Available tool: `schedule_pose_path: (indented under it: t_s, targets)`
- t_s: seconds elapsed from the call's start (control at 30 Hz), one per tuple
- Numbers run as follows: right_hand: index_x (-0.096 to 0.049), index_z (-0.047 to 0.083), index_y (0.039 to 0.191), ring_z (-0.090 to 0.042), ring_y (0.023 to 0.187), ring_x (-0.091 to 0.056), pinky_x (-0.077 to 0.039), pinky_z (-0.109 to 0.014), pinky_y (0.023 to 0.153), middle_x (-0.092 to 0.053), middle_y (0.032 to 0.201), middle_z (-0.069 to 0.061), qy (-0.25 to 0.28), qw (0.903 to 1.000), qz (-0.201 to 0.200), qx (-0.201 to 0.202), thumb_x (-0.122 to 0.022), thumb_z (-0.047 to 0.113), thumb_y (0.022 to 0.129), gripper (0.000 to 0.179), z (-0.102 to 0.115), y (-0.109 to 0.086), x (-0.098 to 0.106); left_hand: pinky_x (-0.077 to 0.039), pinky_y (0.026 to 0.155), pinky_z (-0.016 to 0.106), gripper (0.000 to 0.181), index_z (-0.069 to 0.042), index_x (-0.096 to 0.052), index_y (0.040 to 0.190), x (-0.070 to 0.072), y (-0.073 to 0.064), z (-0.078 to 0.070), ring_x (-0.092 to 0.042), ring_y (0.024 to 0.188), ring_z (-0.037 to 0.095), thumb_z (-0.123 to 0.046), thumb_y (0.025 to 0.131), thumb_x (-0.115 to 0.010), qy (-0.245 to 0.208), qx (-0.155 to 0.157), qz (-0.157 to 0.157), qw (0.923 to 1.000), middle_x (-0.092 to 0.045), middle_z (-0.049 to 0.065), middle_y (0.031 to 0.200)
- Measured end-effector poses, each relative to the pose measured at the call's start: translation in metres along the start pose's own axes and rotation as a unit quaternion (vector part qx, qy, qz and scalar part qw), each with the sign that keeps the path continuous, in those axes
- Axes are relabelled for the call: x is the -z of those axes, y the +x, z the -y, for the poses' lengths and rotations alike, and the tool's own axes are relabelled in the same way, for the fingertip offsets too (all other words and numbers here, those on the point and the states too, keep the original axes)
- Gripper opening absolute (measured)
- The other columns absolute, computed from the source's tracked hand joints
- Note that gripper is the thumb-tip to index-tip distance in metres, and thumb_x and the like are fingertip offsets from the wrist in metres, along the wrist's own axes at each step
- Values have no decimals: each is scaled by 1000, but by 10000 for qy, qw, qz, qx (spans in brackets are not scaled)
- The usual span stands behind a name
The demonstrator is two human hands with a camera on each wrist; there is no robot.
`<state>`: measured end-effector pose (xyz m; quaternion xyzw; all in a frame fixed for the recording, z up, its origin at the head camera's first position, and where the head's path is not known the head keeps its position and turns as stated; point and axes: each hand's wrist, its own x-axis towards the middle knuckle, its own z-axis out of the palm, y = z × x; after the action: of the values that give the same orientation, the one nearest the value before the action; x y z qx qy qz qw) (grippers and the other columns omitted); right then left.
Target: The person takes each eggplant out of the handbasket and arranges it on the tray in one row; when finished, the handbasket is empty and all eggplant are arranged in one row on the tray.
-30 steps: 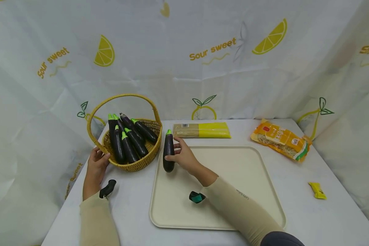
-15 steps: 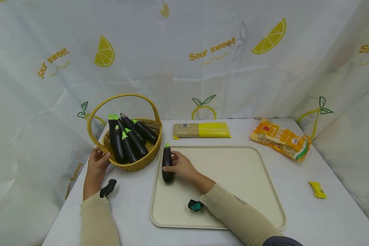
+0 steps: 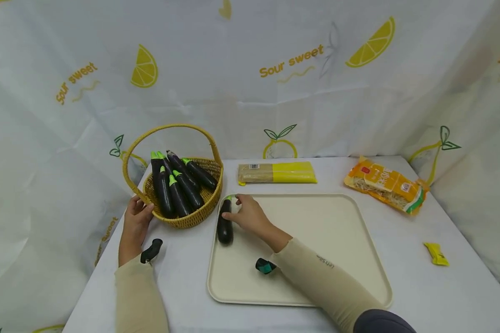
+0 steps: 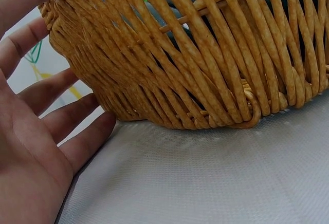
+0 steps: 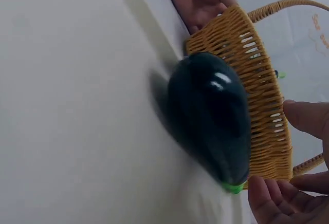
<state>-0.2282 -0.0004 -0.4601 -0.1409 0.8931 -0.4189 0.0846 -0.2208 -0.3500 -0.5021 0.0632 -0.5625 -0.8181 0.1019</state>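
My left hand (image 3: 136, 224) rests against the left side of a wicker basket (image 3: 191, 222) with a tall handle. In the left wrist view its fingers (image 4: 49, 93) are spread and nearly straight along the woven wall, and the thumb is up by the rim. Several dark eggplants (image 3: 179, 199) with green tops lie in the basket. A single eggplant (image 3: 225, 226) lies at the upper left of a beige tray (image 3: 316, 296). My right hand (image 3: 252, 215) is just beside it; in the right wrist view thumb and fingers stand apart from it, near its green end.
Behind the tray lies a yellow-and-clear pack of noodles (image 3: 277, 173). An orange noodle bag (image 3: 385, 185) is at the back right, and a small yellow packet (image 3: 436, 254) on the right. The white table (image 3: 183, 286) meets a printed curtain (image 3: 233, 101) at the back.
My right hand has brought the eggplant down and toward me onto the tray and loosened around it. The left hand stays at the basket. The head view has shifted slightly.
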Motion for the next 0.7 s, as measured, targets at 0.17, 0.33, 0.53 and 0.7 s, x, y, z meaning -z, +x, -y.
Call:
schedule_pose_path:
  t_s: [0.17,0.33,0.53,0.7]
  targets:
    - [-49,7,139,-15,92,-57,-48,-31,75,-56,121,-7,-453,9961,-119,742,-71,36,90,61,37,31,3,-43,93,22,44,-17,-47,131,0,1,-1,-44,120,17,3,94,-60,75,50,-82,9999,-43,4,136]
    - [-49,10,139,-16,110,-55,-46,-30,89,-55,128,-4,-1094,9858,135,1270,-65,36,94,54,72,68,-14,-44,91,22,43,-17,-47,130,1,-1,0,-45,119,17,3,93,-60,59,82,-136,9999,-44,4,136]
    - [-44,12,144,-18,124,-50,-42,-32,98,-49,140,-6,-1776,9775,568,985,-62,36,96,57,88,96,-39,-44,93,23,42,-17,-49,129,1,0,1,-45,120,18,3,94,-60,3,27,-105,9999,-43,4,137]
    - [-38,13,147,-20,128,-47,-39,-34,102,-45,144,-6,-2195,9707,697,684,-62,39,95,63,90,104,-52,-45,92,24,40,-17,-50,126,0,-1,1,-46,118,18,3,93,-61,69,-21,-133,9999,-45,4,135]
